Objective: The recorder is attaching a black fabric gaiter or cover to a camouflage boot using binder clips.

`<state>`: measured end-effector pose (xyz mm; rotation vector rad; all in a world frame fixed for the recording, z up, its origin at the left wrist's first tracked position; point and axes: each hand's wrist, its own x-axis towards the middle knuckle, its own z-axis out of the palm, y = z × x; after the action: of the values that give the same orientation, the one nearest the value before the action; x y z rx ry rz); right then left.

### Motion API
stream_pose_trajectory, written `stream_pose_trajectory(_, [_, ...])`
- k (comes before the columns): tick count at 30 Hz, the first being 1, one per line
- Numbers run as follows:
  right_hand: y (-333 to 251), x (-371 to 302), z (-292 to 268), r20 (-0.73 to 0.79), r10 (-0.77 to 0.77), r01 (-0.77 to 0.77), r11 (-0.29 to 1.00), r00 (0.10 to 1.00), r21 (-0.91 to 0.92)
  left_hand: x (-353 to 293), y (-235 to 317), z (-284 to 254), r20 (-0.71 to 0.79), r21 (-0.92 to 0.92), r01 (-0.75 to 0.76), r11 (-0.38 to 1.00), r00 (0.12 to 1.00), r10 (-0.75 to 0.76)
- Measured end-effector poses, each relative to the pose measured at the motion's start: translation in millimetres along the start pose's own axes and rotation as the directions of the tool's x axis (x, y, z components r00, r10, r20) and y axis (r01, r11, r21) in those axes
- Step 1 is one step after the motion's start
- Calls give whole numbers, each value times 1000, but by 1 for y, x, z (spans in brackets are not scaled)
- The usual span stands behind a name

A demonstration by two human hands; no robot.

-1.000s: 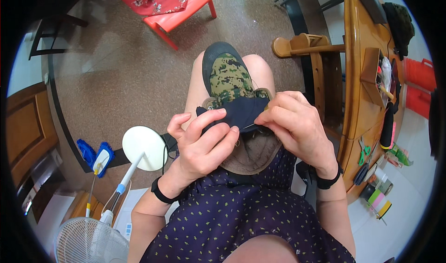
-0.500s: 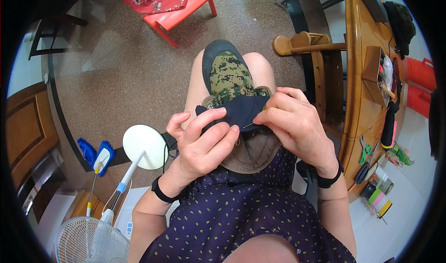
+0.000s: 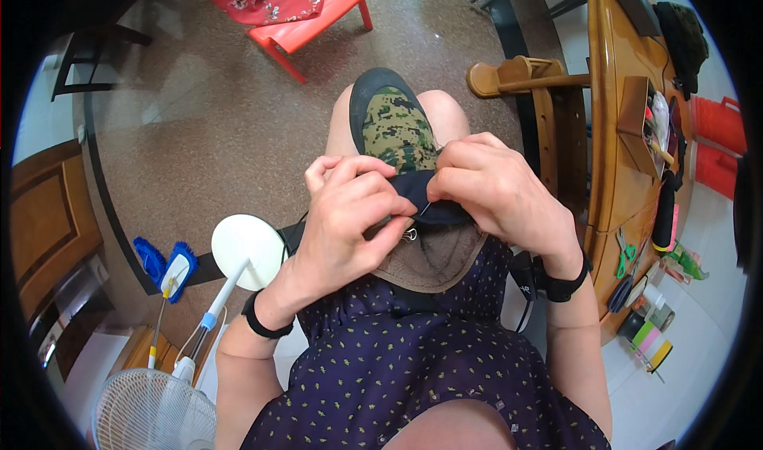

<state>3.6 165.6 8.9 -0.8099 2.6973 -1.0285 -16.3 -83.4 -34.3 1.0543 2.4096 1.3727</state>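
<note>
A camouflage shoe (image 3: 395,124) with a dark rubber toe lies on my lap, its toe pointing away from me. Dark navy cloth (image 3: 447,214) is folded over its opening, above the brown mesh-like lining (image 3: 433,257). My left hand (image 3: 343,215) pinches the cloth's edge between thumb and forefinger. In the closed fingertips of my right hand (image 3: 497,192) is a thin needle (image 3: 424,209), its point toward the left fingertips. A small metal clip (image 3: 409,234) sits just below the left thumb. My fingers hide the cloth's two ends.
To the right, a wooden desk (image 3: 602,140) carries an open box (image 3: 636,120), green-handled scissors (image 3: 625,255) and thread spools (image 3: 652,347). A white fan (image 3: 151,414), a round white stand base (image 3: 248,251) and blue mops (image 3: 176,271) are at left. Ahead stands a red stool (image 3: 318,29).
My left hand has moved right and turned inward, covering more of the cloth. The right hand has shifted slightly left, and the cloth is now bunched between the hands. More of the metal clip shows.
</note>
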Motion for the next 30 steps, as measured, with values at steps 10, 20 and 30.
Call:
stream_pose_trajectory(10, [23,-6,16,100,137,-168,879,986,447,8,-10,-2,233,-309,239,921,958,-170])
stream_pose_trajectory(20, [23,-4,16,110,120,-156,892,987,425,10,-10,-2,296,-283,271,920,937,-185])
stream_pose_trajectory(30, [17,-6,12,77,170,-186,891,983,414,10,-10,-1,287,-292,272,917,939,-187])
